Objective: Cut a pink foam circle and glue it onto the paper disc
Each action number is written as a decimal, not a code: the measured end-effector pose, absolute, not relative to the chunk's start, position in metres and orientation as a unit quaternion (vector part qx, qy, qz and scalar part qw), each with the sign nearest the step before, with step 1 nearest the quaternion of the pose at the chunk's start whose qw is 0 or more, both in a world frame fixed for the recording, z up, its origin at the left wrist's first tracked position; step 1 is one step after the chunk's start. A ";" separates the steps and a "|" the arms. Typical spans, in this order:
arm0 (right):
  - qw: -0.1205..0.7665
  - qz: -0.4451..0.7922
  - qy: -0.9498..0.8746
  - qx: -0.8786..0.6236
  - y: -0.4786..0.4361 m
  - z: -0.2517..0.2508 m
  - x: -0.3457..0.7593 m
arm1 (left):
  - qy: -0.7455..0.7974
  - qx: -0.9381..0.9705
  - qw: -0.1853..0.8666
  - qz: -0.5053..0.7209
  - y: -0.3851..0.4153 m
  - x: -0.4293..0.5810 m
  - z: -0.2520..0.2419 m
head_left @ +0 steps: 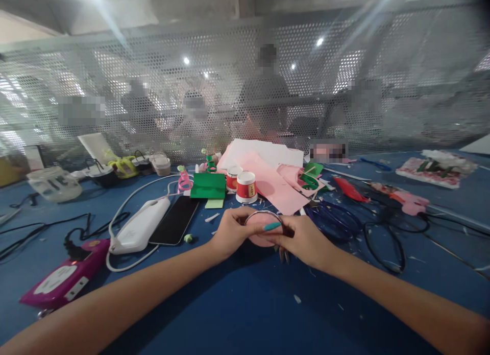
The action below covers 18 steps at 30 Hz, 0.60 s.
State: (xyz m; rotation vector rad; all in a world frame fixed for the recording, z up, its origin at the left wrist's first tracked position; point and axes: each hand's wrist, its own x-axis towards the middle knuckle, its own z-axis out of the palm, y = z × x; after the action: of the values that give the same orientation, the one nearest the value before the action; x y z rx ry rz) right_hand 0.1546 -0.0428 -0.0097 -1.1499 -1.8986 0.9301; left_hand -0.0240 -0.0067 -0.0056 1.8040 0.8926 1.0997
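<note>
Low over the front of the blue table, a round pink disc (pixel 263 241) with a thin dark rim line is held between both hands. My left hand (pixel 229 232) grips its left side, the thumb with a long teal nail lying across its face. My right hand (pixel 308 238) pinches the right side, with fingers curled behind and below it. What lies behind the disc is hidden. Just beyond stand two small red-and-white paper cups (pixel 246 187), and a pink sheet (pixel 277 184) lies behind the hands.
To the left are a black phone (pixel 175 220), a white power bank (pixel 141 226) with a cable and a purple power strip (pixel 67 276). Green sheets (pixel 207 185) lie near the cups. A dark blue coil (pixel 335 219), a pink glue gun (pixel 411 202) and black cables are on the right.
</note>
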 end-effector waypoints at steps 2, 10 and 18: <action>0.357 0.326 -0.748 -0.455 -0.043 -0.011 0.154 | 0.364 0.722 0.398 0.433 -0.009 -0.026 -0.005; 0.355 0.281 -0.759 -0.468 -0.041 -0.013 0.154 | 0.359 0.691 0.432 0.454 -0.005 -0.025 -0.008; 0.315 0.303 -0.788 -0.433 -0.041 -0.017 0.154 | 0.372 0.682 0.452 0.439 -0.005 -0.023 -0.006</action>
State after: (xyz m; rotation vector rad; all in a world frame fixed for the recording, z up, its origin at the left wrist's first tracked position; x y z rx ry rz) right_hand 0.1540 -0.0408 -0.0168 -1.1413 -2.0766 0.7990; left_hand -0.0226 -0.0054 -0.0057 1.6845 0.9181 1.0855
